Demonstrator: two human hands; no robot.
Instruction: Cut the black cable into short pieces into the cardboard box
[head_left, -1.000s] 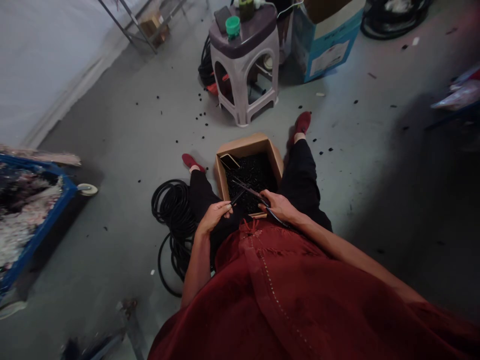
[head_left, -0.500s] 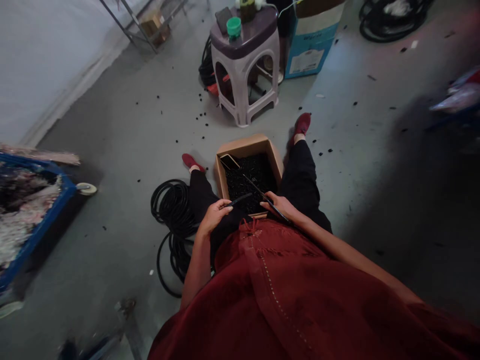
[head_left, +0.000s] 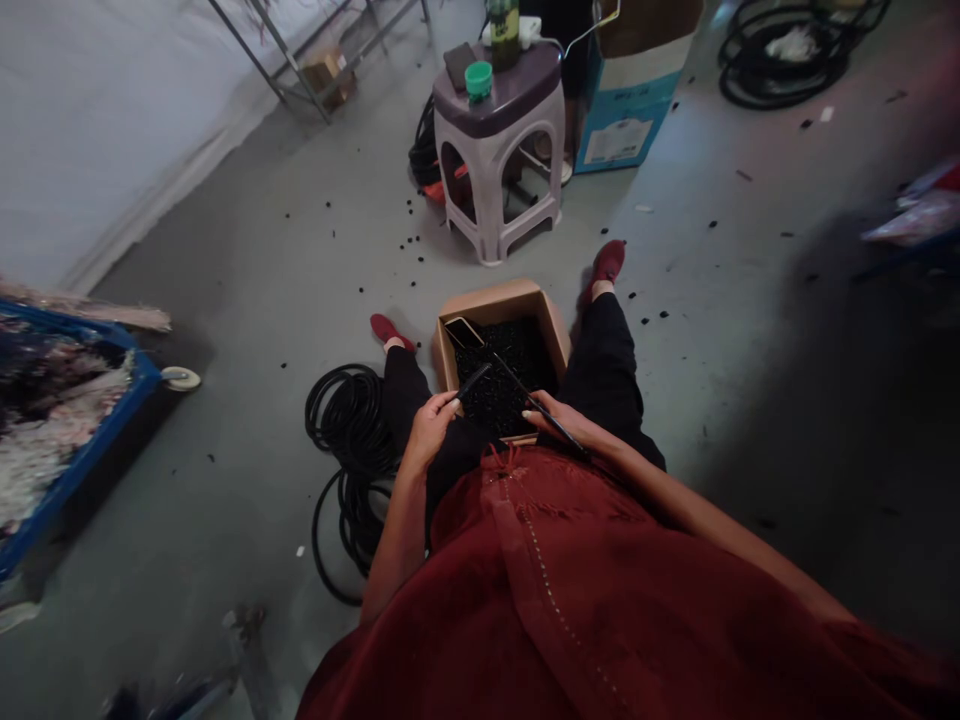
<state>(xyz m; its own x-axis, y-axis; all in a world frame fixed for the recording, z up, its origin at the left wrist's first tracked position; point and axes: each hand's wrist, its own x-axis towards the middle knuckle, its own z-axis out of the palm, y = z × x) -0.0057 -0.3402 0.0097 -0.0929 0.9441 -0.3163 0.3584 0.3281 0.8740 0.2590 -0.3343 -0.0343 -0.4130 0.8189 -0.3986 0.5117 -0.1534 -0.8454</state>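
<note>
My left hand (head_left: 431, 428) is closed on one end of a short black strip (head_left: 475, 379), which points up and right over the box. In my closed right hand (head_left: 559, 417) is a long, thin, dark rod-like tool (head_left: 511, 374). It slants from my forearm to a tip above the box; its exact kind is too dark to make out. Between my legs stands an open cardboard box (head_left: 556, 325) with many small black pieces (head_left: 510, 345) inside. A phone-like dark rectangle with a light edge (head_left: 464, 333) leans in the box's far left corner.
Coils of black tubing (head_left: 345, 415) lie beside my left leg. Ahead stands a plastic stool (head_left: 491, 150) bearing a green cup (head_left: 478, 78) and a bottle (head_left: 504, 30). A blue-and-white carton (head_left: 626, 115) is behind it. A blue wheeled cart (head_left: 90, 440) is at left.
The black strip in my left hand has swung its free end upward, so it tilts more steeply. My right hand keeps its hold on the tool. The whole view has shifted slightly.
</note>
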